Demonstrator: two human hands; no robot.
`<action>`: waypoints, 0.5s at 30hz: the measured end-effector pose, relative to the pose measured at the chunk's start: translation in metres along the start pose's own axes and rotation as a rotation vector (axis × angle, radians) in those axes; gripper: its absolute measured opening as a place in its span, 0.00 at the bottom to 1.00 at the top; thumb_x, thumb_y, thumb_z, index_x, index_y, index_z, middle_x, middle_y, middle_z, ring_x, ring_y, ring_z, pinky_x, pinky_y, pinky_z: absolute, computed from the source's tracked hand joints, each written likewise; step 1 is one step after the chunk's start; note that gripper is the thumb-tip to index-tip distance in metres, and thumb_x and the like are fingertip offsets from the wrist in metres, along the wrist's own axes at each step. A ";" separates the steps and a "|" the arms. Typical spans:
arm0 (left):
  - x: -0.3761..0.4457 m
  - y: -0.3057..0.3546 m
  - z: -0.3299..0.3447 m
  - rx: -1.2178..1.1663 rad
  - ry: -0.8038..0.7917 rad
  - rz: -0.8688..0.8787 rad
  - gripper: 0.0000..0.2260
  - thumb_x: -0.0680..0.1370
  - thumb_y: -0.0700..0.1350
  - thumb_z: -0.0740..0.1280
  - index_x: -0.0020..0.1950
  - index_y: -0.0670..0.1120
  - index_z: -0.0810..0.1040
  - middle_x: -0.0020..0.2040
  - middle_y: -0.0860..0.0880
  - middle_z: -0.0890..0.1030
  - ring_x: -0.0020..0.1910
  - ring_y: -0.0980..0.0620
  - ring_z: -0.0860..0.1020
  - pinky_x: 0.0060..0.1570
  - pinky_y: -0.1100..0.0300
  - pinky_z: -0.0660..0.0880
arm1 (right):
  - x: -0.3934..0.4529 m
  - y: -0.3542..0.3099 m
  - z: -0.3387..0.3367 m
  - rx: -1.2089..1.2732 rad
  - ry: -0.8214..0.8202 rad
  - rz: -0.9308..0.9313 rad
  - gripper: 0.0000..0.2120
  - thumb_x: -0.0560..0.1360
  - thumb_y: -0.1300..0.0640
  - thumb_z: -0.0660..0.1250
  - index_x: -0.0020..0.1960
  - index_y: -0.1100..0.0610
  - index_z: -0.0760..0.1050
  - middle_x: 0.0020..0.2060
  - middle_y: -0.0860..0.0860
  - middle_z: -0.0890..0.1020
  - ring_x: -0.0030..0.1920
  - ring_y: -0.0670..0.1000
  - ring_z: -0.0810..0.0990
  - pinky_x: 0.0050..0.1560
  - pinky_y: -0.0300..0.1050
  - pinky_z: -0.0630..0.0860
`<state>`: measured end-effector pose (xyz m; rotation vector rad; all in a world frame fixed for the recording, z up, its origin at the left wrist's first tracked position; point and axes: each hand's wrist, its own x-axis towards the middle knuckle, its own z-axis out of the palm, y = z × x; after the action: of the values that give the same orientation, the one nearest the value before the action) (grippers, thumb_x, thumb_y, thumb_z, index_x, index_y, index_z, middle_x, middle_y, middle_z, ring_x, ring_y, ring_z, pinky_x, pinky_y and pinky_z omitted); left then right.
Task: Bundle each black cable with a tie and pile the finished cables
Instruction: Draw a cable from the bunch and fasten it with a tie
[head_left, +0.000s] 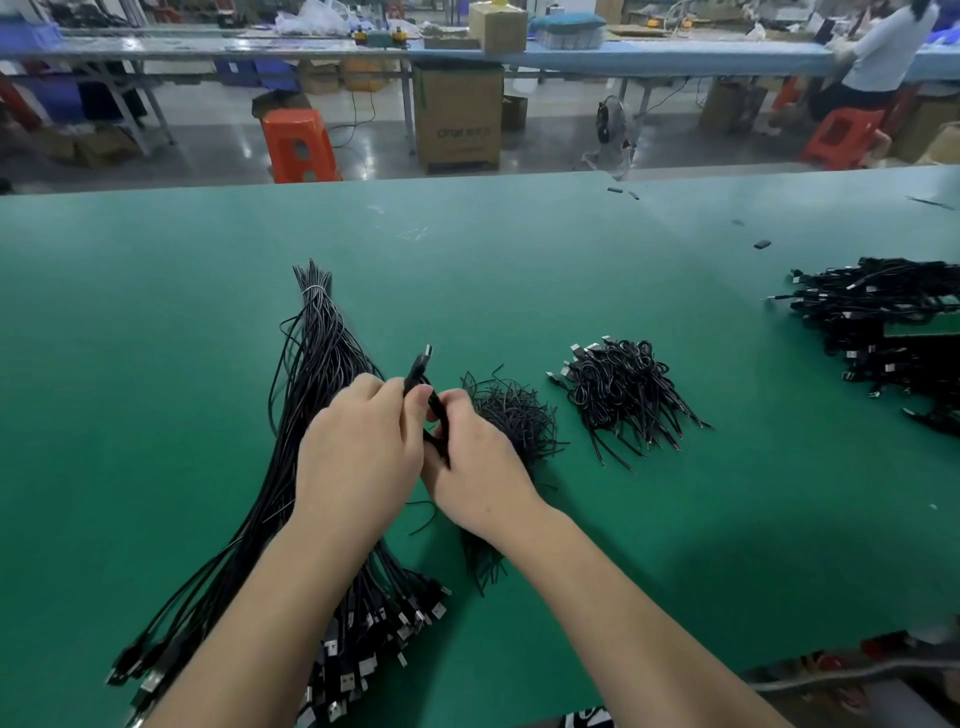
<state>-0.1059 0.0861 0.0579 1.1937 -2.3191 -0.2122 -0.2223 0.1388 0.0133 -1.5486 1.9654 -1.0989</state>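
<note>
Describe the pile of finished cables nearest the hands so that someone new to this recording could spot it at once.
Start on the green table and find the two hands working a cable in the middle. Just right of the right hand lies a tangle of loose ties, and right of that sits the small pile of finished cables. Unlike the long straight cables on the left, these are short coiled bundles with silver plugs showing.

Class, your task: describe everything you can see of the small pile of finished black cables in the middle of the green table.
The small pile of finished cables lies on the green table, right of the loose heap of black ties and apart from it. Each cable is thin, black and glossy, folded into a short bundle. Silver-tipped plugs poke out at the pile's upper left; bare wire ends fan out toward the lower right. The bundles lie criss-crossed and roughly flat. Neither hand touches them.
</note>
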 end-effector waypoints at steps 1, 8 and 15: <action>0.000 -0.001 0.001 0.053 0.003 0.003 0.18 0.82 0.56 0.51 0.42 0.48 0.71 0.38 0.51 0.71 0.34 0.47 0.70 0.32 0.54 0.66 | 0.000 -0.001 0.000 -0.033 -0.039 0.002 0.09 0.82 0.50 0.61 0.58 0.50 0.64 0.44 0.50 0.80 0.40 0.55 0.78 0.38 0.51 0.70; 0.012 -0.026 0.003 -0.450 -0.128 -0.008 0.17 0.77 0.59 0.65 0.43 0.46 0.79 0.30 0.49 0.77 0.30 0.54 0.72 0.30 0.61 0.67 | -0.003 -0.004 0.005 -0.220 -0.092 -0.025 0.12 0.85 0.54 0.52 0.65 0.56 0.64 0.46 0.59 0.81 0.42 0.63 0.78 0.40 0.50 0.64; 0.023 -0.041 -0.008 -0.417 -0.252 0.086 0.09 0.72 0.58 0.72 0.37 0.54 0.81 0.30 0.57 0.80 0.29 0.59 0.75 0.32 0.69 0.70 | -0.007 -0.008 0.002 -0.159 -0.202 -0.001 0.10 0.85 0.53 0.51 0.61 0.55 0.67 0.52 0.55 0.80 0.49 0.60 0.79 0.50 0.56 0.75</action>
<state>-0.0835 0.0445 0.0586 0.8966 -2.3683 -0.8119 -0.2141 0.1438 0.0173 -1.6703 1.9523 -0.7679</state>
